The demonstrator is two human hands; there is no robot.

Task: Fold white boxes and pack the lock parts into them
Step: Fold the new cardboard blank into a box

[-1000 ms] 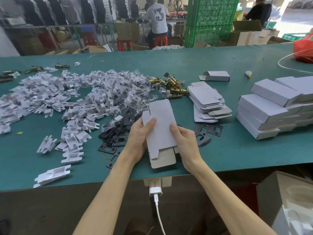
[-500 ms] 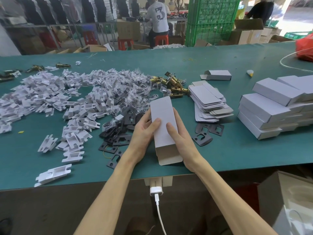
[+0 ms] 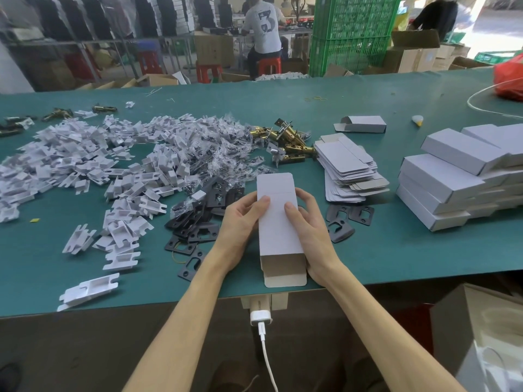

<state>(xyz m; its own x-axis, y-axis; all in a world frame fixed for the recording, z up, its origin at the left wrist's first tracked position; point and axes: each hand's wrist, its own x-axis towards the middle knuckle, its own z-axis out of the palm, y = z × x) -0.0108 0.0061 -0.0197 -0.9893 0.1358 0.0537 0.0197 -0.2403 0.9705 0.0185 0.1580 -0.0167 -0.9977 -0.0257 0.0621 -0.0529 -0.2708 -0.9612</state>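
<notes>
White card, folded up into a long box [image 3: 278, 227], sits between two hands at the near edge of the green desk [image 3: 396, 250], straight in front of the person. Its near end gapes open towards them, brown inside, with the tuck flap lying out flat by the desk's edge. The far flap sticks straight out too, untucked. On one side the left hand [image 3: 240, 224] grips the box, thumb laid on the top face, the rest curled underneath and out of sight. On the other the right hand [image 3: 312, 233] grips it the same way, thumb on top, fingers [image 3: 304, 198] wrapped round the far right side. Whether the box rests on the desk or is held just off it, I can't quite tell from here

Just left of the left hand lie scattered black plates [image 3: 198, 222], with a few more just right of the right hand. Beyond them brass latches [image 3: 291, 142] are heaped beside a pile of clear bags [image 3: 226, 142], and a broad spread of white inserts [image 3: 85, 165] covers the left of the desk. To the right of the box, near it, flat blanks [image 3: 348, 165] are stacked, with a lone box [image 3: 363, 124] lying behind them. At the far right, finished boxes [image 3: 447, 182] are piled several deep. Under the desk's edge, below the box, a white charger [image 3: 261, 318] hangs plugged in, its cable trailing down
</notes>
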